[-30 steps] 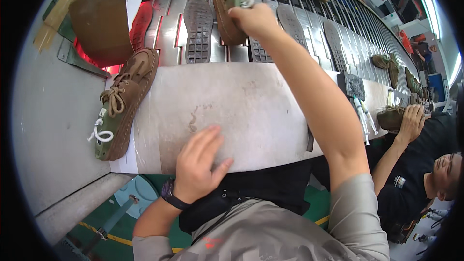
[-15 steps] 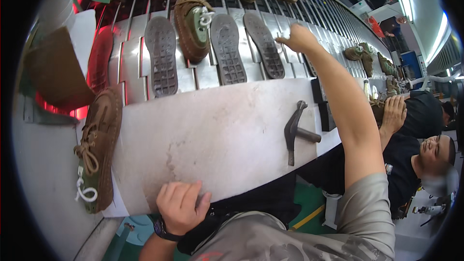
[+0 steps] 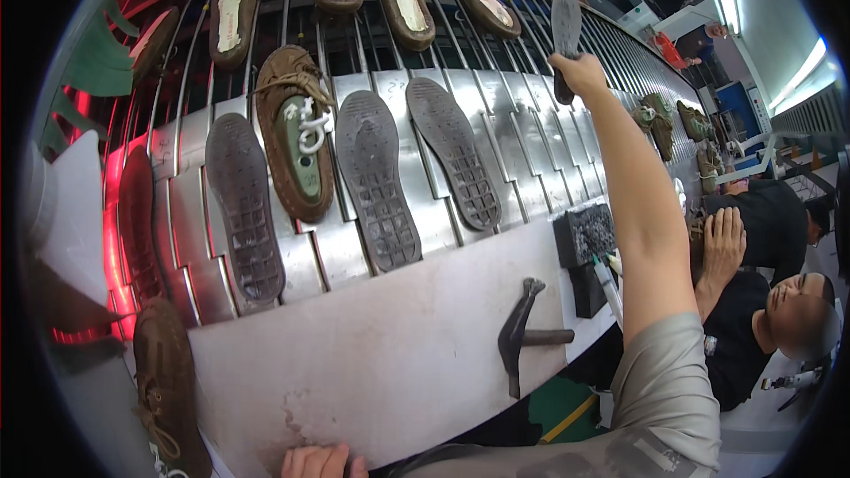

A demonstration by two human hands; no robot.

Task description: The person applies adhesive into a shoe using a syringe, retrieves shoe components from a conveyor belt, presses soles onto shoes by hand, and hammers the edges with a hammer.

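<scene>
My right hand [image 3: 586, 77] reaches far out over the metal conveyor [image 3: 531, 137], its fingers closed round the lower part of a dark grey shoe sole [image 3: 567, 22] held upright. At the lower edge of the view my left hand [image 3: 323, 462] is only partly visible, its fingers resting by the near edge of the white bench [image 3: 381, 345]. Several more grey soles lie on the conveyor, among them a sole [image 3: 378, 181] right of a brown and green laced shoe [image 3: 303, 137]. A hammer [image 3: 515, 336] lies on the bench.
A brown laced shoe [image 3: 166, 372] stands at the bench's left end. Beside the hammer sits a black box [image 3: 589, 239] with pens or brushes. Shoe uppers [image 3: 407, 4] lie bottom-up on the rear rods. At right, a co-worker's hand [image 3: 724, 248] touches a shoe. Red light glows at left.
My right hand has taken hold of a sole and raised it over the far side of the conveyor. The view has shifted, so my left hand now sits lower and mostly out of frame.
</scene>
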